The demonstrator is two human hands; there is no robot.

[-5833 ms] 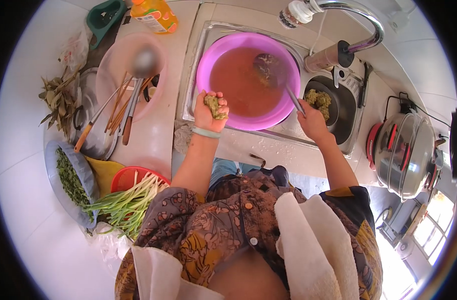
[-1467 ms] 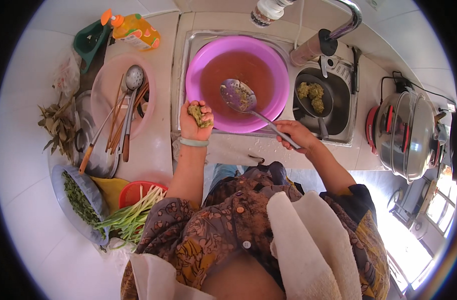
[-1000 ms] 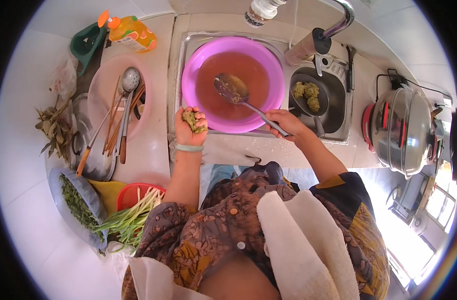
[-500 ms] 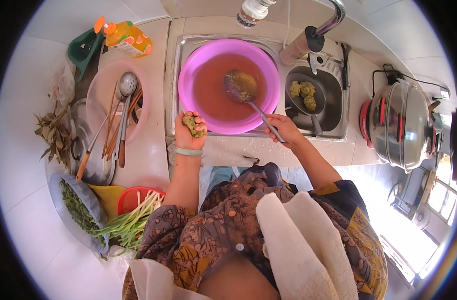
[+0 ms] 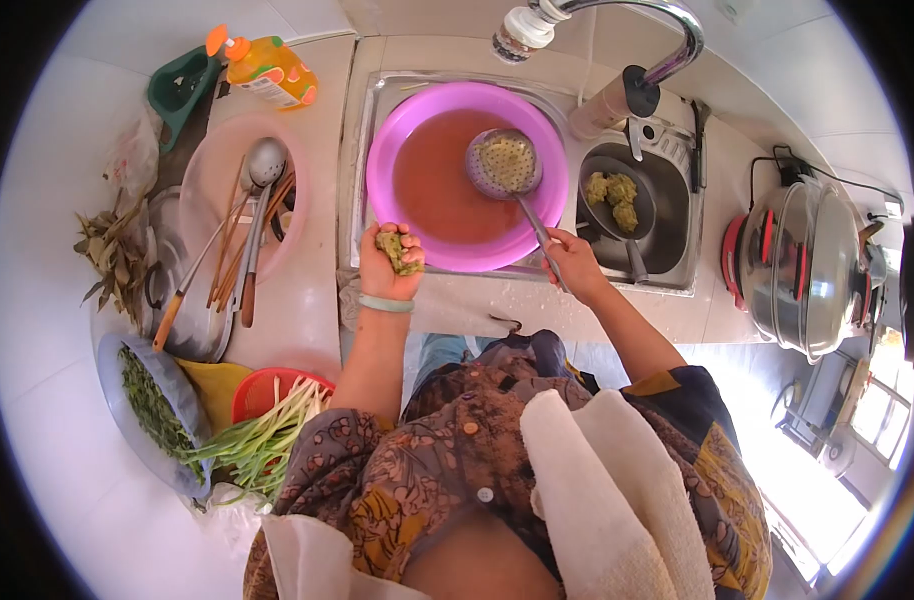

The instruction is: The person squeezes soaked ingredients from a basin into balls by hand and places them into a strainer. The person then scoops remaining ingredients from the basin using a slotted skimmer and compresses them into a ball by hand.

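My left hand [image 5: 389, 265] is closed around a green-yellow clump [image 5: 399, 252], palm up, at the near left rim of a purple basin [image 5: 382, 165]. The basin holds reddish-brown liquid [image 5: 442, 185]. My right hand [image 5: 574, 263] grips the handle of a slotted ladle [image 5: 504, 163], whose bowl is over the right part of the liquid with pale yellowish bits in it. Right of the basin, a dark pan [image 5: 645, 185] in the small sink holds three similar clumps [image 5: 624, 190].
A faucet [image 5: 689, 45] arches behind the sinks. On the left are a pink bowl [image 5: 202, 165] of utensils, an orange bottle [image 5: 272, 72], a grey bowl of leaves [image 5: 182, 390] and green stalks [image 5: 267, 440]. A lidded pot [image 5: 792, 265] stands at the right.
The ladle has left the liquid's middle and moved right and up, with pale bits now clearer in its bowl. My left hand still holds its clump. Earlier, the ladle's bowl was lower and partly immersed.
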